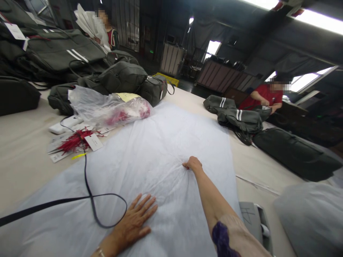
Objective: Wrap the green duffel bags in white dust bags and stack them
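Observation:
A large sheet of thin white material (177, 135) lies spread over the table in front of me. My left hand (132, 221) rests flat on it at the bottom, fingers stretched and apart. Farther out, my right hand (193, 164) pinches the sheet, and creases run out from its fingers. A black strap (88, 178) crosses the sheet at the left and loops beside my left hand. Left of the sheet lie paper tags with red strings (77, 140) and a clear plastic bag (107, 107) with red strings inside.
Dark bags with white stripes (66, 53) are piled at the back left; more dark bags (241, 119) lie at the right. A grey tape dispenser-like object (252, 217) and a translucent grey bundle (311, 214) sit at lower right. Two people stand beyond the table.

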Action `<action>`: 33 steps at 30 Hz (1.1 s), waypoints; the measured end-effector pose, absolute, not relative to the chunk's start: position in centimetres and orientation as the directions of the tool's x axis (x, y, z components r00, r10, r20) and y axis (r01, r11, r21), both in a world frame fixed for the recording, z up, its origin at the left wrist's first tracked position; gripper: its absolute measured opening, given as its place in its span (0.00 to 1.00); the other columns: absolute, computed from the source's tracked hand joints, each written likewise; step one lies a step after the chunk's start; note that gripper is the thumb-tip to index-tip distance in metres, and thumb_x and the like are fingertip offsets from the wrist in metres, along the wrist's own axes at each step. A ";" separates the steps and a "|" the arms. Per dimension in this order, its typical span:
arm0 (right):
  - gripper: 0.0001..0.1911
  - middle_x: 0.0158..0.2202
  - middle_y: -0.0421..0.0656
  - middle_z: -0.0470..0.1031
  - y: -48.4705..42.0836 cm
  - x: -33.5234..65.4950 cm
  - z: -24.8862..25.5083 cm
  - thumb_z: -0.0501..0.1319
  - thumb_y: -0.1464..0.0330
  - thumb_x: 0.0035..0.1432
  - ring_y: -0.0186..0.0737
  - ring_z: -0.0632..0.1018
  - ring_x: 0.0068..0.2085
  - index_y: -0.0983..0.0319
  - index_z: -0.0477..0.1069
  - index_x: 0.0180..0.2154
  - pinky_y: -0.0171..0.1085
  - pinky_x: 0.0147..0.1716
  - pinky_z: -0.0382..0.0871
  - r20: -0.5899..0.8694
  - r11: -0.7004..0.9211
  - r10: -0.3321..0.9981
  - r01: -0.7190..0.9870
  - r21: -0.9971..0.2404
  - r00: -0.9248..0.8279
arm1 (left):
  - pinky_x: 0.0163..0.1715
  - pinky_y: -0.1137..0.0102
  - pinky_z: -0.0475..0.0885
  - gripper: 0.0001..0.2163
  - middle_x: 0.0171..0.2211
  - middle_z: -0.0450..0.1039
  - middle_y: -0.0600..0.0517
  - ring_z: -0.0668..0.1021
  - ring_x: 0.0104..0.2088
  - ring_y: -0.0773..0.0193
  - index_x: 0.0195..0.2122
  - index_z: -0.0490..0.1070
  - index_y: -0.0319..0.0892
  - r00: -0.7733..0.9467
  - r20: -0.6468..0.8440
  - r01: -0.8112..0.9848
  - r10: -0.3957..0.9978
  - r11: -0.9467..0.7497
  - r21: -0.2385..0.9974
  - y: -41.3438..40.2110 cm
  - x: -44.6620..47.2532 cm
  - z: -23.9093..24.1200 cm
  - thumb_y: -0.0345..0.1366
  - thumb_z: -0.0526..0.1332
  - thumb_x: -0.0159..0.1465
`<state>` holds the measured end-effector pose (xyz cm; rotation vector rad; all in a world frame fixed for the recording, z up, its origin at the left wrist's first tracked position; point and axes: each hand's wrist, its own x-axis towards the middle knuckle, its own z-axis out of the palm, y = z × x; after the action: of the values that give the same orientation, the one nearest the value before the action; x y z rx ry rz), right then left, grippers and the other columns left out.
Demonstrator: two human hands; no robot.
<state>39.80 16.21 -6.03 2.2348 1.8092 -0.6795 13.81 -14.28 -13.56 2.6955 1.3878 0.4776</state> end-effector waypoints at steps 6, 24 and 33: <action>0.37 0.51 0.61 0.74 15.3 40.8 -6.3 0.73 0.48 0.36 0.59 0.74 0.55 0.64 0.72 0.44 0.46 0.44 0.72 -0.418 -0.310 0.880 0.940 -0.142 0.226 | 0.67 0.51 0.47 0.33 0.70 0.48 0.55 0.55 0.68 0.53 0.70 0.41 0.54 0.542 0.167 0.775 0.824 -0.567 0.279 -14.2 14.0 -13.5 0.52 0.54 0.67; 0.35 0.69 0.51 0.53 9.6 39.9 -9.6 0.46 0.51 0.64 0.47 0.53 0.69 0.66 0.58 0.64 0.48 0.67 0.43 -0.049 0.096 0.988 0.833 -0.544 -0.146 | 0.67 0.49 0.43 0.35 0.71 0.45 0.54 0.52 0.69 0.52 0.70 0.38 0.55 0.534 0.059 0.789 0.843 -0.522 0.325 -14.3 14.1 -13.3 0.51 0.56 0.67; 0.38 0.72 0.48 0.41 11.0 41.2 -8.4 0.33 0.47 0.66 0.42 0.48 0.70 0.62 0.41 0.69 0.49 0.67 0.45 -0.090 0.132 0.965 0.749 -0.649 -0.247 | 0.67 0.52 0.44 0.32 0.70 0.50 0.54 0.55 0.68 0.54 0.70 0.40 0.54 0.547 0.101 0.788 0.831 -0.552 0.272 -14.2 14.0 -12.4 0.53 0.51 0.68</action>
<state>41.16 11.03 -8.40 2.0884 2.6013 -1.0684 13.97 -14.18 -12.35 2.5873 1.3706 0.3239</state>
